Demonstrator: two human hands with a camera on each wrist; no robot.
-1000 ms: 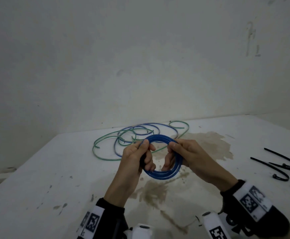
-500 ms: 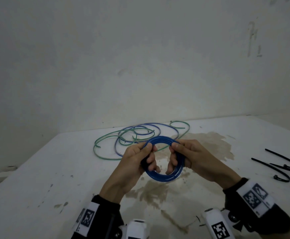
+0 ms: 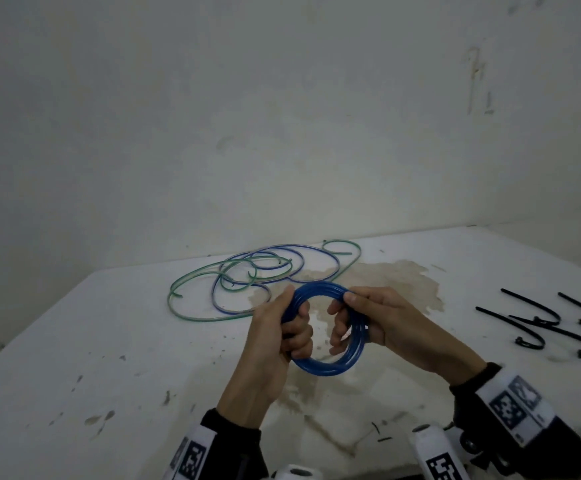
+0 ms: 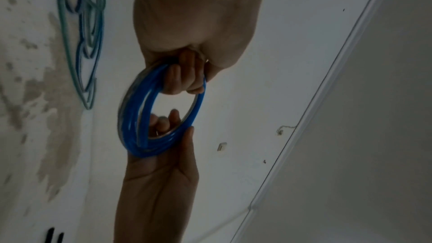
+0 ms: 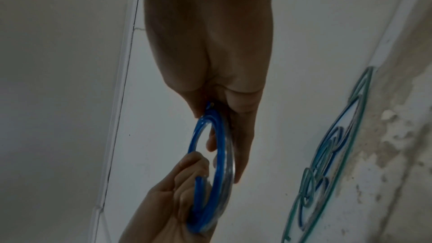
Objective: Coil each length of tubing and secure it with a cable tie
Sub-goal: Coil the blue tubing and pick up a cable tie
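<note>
A coil of blue tubing [image 3: 330,364] [image 4: 138,123] [image 5: 219,154] hangs above the white table [image 3: 74,341], held upright between both hands. My left hand [image 3: 291,327] grips its left side, fingers curled through the ring. My right hand [image 3: 348,323] grips the right side, thumb on top and fingers through the ring. Loose green and blue tubing [image 3: 247,275] [image 4: 86,30] [image 5: 327,154] lies tangled on the table behind the coil. Several black cable ties [image 3: 541,327] lie on the table to the right.
A pale wall [image 3: 282,116] rises right behind the table. A brownish stain [image 3: 386,282] spreads under and behind the hands. The table's left edge [image 3: 33,313] slants away near the loose tubing.
Both hands have shifted slightly right and nearer with the coil, and the ring has turned a little in their grip. The loose tubing and the ties lie as before.
</note>
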